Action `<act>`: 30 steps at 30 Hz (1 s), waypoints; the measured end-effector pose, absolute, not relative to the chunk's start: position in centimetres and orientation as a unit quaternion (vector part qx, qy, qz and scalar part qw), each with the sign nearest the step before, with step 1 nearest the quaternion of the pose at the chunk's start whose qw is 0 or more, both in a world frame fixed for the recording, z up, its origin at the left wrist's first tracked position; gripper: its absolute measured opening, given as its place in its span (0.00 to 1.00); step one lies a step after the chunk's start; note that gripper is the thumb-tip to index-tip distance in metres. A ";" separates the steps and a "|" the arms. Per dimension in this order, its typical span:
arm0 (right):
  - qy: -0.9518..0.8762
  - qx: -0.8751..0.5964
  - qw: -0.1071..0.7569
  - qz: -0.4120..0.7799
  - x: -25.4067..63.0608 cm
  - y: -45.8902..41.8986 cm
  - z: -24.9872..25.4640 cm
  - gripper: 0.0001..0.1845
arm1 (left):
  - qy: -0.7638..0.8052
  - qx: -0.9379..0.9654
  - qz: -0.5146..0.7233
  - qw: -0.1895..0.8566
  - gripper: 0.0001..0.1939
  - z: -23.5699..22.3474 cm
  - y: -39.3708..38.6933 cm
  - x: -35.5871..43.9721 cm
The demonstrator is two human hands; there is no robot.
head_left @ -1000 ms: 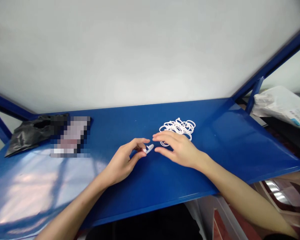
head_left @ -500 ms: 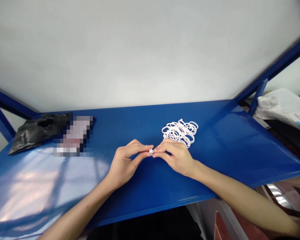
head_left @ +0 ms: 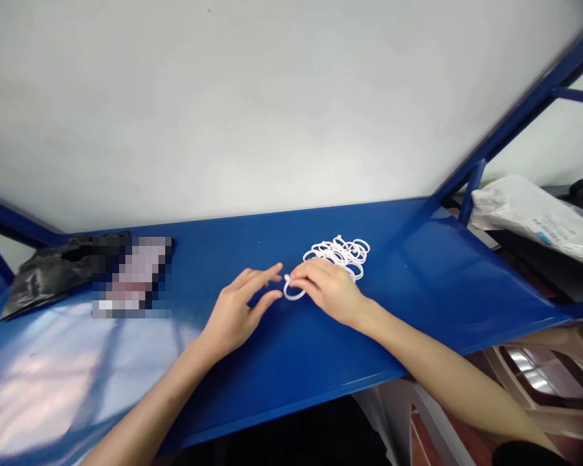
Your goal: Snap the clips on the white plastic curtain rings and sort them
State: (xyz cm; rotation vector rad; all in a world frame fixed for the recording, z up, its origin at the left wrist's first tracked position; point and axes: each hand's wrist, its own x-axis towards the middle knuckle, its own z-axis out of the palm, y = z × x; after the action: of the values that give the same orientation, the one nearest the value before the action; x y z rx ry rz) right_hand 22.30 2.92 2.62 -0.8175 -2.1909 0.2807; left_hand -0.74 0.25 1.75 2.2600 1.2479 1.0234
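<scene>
From afar, I see the right hand (head_left: pixel 329 292) pinch a white ring (head_left: pixel 291 298) over the blue table (head_left: pixel 272 388) — maybe to keep it steady. The left hand (head_left: pixel 233 317) is just beside, fingers apart — empty.

Soft light is spreading evenly over the pale wall (head_left: pixel 272 103), while on the left of the blue table (head_left: pixel 418 278) a whitish glare with darker bands is shining, and coarse pixel squares are hiding one flat object (head_left: pixel 138 268) quite completely.
</scene>
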 end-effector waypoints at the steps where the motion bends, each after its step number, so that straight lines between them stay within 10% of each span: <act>1: -0.853 -0.338 0.388 0.089 23.1 3.6 3.3 0.07 | 0.459 0.803 0.345 0.158 0.22 1.5 0.7 -1.3; 14: -0.763 -0.581 0.183 0.216 33.1 7.3 6.5 0.03 | 0.567 0.800 0.193 0.039 0.29 -1.5 3.3 -4.7; 30: -0.789 -0.548 0.250 0.122 30.2 6.3 6.2 0.09 | 0.566 0.804 0.183 -0.007 0.24 -1.7 2.9 -3.9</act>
State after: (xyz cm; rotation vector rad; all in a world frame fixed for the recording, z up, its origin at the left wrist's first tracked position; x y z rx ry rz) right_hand 30.23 6.28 6.20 -1.4917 -2.1490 0.3316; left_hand -3.90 2.94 -1.67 2.5371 1.7863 0.5789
